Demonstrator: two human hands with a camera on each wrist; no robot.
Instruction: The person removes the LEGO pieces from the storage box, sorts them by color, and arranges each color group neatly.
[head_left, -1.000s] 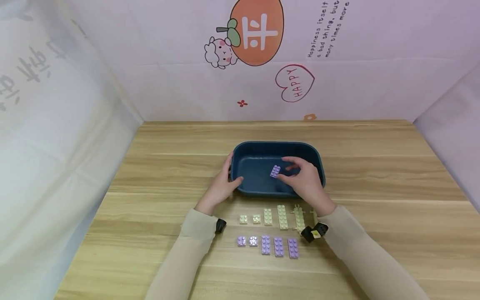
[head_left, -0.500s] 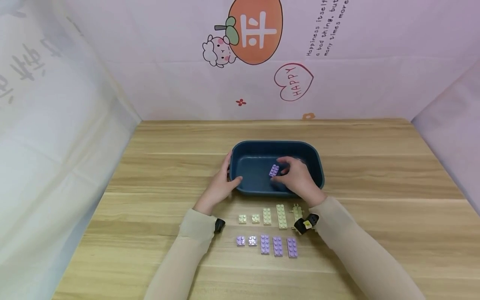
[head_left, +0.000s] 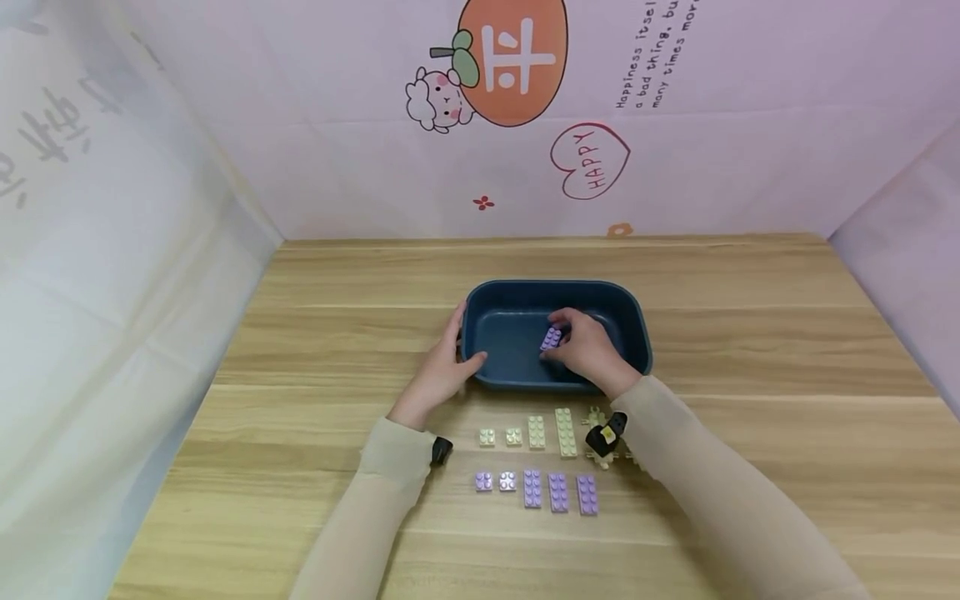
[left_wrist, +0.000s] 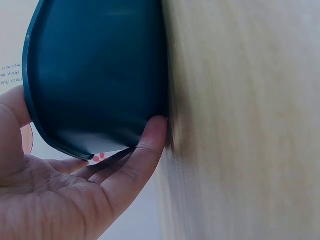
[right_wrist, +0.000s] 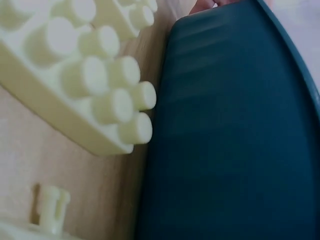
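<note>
A dark blue plastic bin [head_left: 517, 385] stands on the wooden table. My left hand [head_left: 441, 375] grips its left end, the thumb at the rim and fingers along the outer wall, as the left wrist view of the bin [left_wrist: 100, 75] shows. Inside the bin, a purple building brick [head_left: 551, 338] lies between the thumb and fingers of my right hand [head_left: 591, 348], which pinches it by its ends. The right hand is hidden in the right wrist view; there the bin's outer wall [right_wrist: 230, 130] and a pale yellow brick [right_wrist: 85, 85] appear close up.
In front of the bin is a row of pale yellow bricks, among them a long one [head_left: 566, 432]. Nearer still lies a row of purple bricks, one of them a 2x4 [head_left: 558, 492]. A yellow piece with side pegs [head_left: 596, 415] is partly hidden by the right wrist camera [head_left: 606, 435].
My right hand has moved left and its thumb and fingers have closed in around the purple brick. My left hand keeps its place on the bin.
</note>
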